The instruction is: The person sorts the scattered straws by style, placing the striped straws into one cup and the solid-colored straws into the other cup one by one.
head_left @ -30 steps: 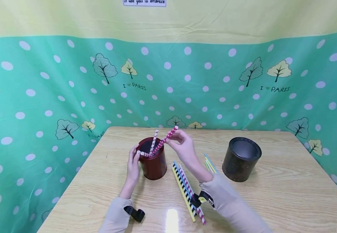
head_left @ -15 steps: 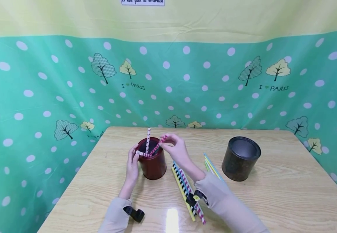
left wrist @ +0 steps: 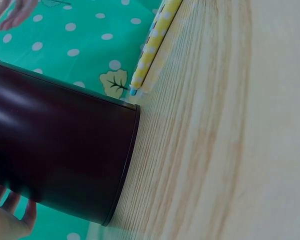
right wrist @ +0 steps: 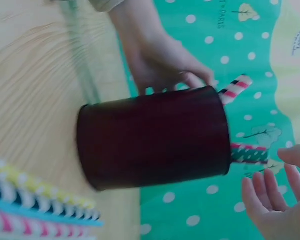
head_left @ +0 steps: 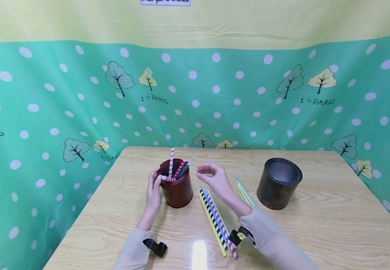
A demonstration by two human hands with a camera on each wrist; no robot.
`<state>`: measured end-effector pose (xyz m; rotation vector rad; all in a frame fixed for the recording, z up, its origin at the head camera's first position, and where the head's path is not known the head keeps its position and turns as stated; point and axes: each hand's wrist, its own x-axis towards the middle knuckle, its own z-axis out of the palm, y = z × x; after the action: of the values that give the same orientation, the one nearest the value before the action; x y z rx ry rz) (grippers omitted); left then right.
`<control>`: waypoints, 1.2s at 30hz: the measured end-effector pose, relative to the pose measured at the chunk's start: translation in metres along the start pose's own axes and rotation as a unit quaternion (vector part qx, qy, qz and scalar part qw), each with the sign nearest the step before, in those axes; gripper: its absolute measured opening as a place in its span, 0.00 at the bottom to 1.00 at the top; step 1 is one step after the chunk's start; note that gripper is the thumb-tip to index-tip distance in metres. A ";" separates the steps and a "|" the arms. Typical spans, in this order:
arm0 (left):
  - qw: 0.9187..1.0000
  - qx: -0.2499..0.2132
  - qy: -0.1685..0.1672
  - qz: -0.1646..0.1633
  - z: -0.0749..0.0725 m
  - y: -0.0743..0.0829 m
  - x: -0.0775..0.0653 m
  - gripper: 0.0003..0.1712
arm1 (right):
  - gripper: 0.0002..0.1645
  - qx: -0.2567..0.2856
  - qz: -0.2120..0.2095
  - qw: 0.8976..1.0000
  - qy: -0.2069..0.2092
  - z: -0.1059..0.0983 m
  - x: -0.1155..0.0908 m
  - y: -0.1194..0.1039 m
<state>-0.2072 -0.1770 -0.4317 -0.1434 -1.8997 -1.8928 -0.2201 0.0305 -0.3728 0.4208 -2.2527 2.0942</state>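
A dark red can point(head_left: 178, 193) stands upright at the table's left centre with several patterned paper straws point(head_left: 171, 163) in it. My left hand point(head_left: 153, 191) holds the can's left side, its thumb near the rim; in the left wrist view its fingers point(left wrist: 11, 202) touch the wall. Some straws lean against the rim, one beside that thumb. My right hand point(head_left: 213, 178) hangs to the right of the rim with fingers loosely bent and nothing in them. From the right wrist camera, pink and green dotted straw ends point(right wrist: 250, 153) stick out of the can opposite this hand.
Yellow, black-striped, blue and pink-striped straws point(head_left: 215, 221) lie on the wooden table point(head_left: 114, 225) in front of the can. More blue, yellow and green straws point(head_left: 245, 192) lie partly under the right forearm. A dark can point(head_left: 279, 183) stands at the right.
The pink dotted straw has gone lower into the red can and been let go, leaning on its right rim. My right hand has drawn back to the right. The left hand stays put.
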 end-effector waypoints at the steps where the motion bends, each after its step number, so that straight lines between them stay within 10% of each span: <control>1: 1.000 0.003 0.002 0.000 0.001 0.002 -0.001 0.20 | 0.14 -0.012 0.005 1.000 -0.004 -0.002 -0.001 0.003; 36: 1.000 -0.002 -0.004 0.007 -0.003 -0.009 0.003 0.20 | 0.15 -0.149 0.063 0.971 -0.178 -0.038 -0.028 0.063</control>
<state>-0.2129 -0.1811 -0.4394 -0.1656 -1.8954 -1.8882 -0.2127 0.0758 -0.4362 0.6974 -2.8086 1.8010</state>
